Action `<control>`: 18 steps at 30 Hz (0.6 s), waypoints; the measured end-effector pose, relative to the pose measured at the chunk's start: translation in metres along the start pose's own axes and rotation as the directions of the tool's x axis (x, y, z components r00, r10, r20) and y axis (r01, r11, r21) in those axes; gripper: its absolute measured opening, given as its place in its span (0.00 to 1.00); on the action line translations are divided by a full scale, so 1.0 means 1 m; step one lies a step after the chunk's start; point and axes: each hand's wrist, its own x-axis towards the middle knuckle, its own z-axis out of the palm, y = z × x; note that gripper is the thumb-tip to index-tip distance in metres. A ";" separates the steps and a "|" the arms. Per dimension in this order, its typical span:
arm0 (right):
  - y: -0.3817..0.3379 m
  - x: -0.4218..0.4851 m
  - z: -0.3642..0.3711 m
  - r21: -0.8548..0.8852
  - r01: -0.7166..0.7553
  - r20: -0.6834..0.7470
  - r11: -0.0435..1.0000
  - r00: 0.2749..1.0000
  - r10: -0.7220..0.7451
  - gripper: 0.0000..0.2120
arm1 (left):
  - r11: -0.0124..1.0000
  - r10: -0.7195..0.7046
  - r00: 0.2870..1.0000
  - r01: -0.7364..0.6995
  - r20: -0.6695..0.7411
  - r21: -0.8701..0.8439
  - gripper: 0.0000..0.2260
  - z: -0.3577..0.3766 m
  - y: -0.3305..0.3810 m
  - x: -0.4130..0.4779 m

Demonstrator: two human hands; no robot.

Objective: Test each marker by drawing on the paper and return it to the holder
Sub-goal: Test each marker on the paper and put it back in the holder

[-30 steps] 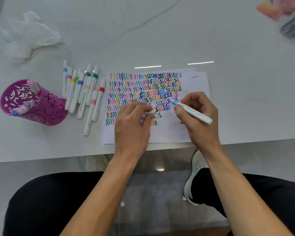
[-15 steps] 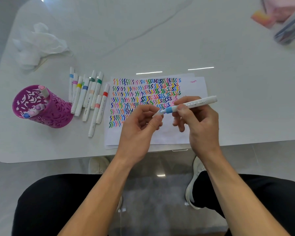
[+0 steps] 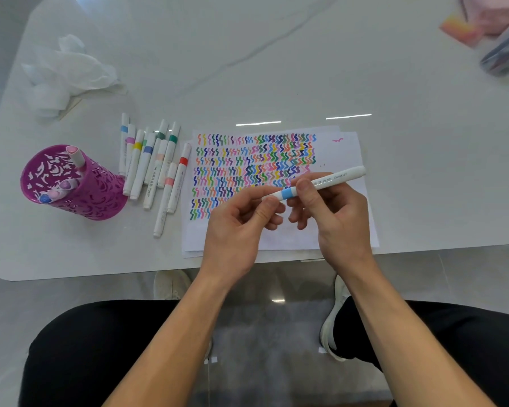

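A white marker with a light-blue band point(image 3: 332, 181) is held level above the paper point(image 3: 347, 148), which is covered in rows of coloured squiggles. My right hand point(image 3: 335, 218) grips its barrel. My left hand point(image 3: 241, 221) pinches the cap end at the marker's left tip. The cap sits on the marker. A purple cut-out holder point(image 3: 71, 186) stands at the left with several markers in it. Between holder and paper lies a row of loose markers point(image 3: 156, 168).
Crumpled white tissue point(image 3: 68, 74) lies at the back left of the white table point(image 3: 276, 54). A pink object and a clear case point(image 3: 503, 51) sit at the back right corner. The table's front edge runs just below the paper; my legs are under it.
A second ago my right hand held the marker tip-down at the paper and my left held the cap. Both hands rose, the marker turned level, and the cap went onto the tip.
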 end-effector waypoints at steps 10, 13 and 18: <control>0.004 -0.001 0.004 0.063 -0.029 0.021 0.998 0.999 0.027 0.04 | 0.997 -0.030 0.999 0.027 -0.034 -0.075 0.06 0.001 -0.001 -0.001; 0.006 -0.002 0.006 0.067 -0.045 0.026 0.997 0.999 0.043 0.05 | 0.996 -0.039 0.998 0.035 -0.045 -0.087 0.06 0.000 -0.001 -0.001; 0.009 -0.002 0.005 0.063 -0.055 0.052 0.997 0.997 0.051 0.06 | 0.996 -0.042 0.998 0.037 -0.056 -0.080 0.06 0.000 -0.001 -0.002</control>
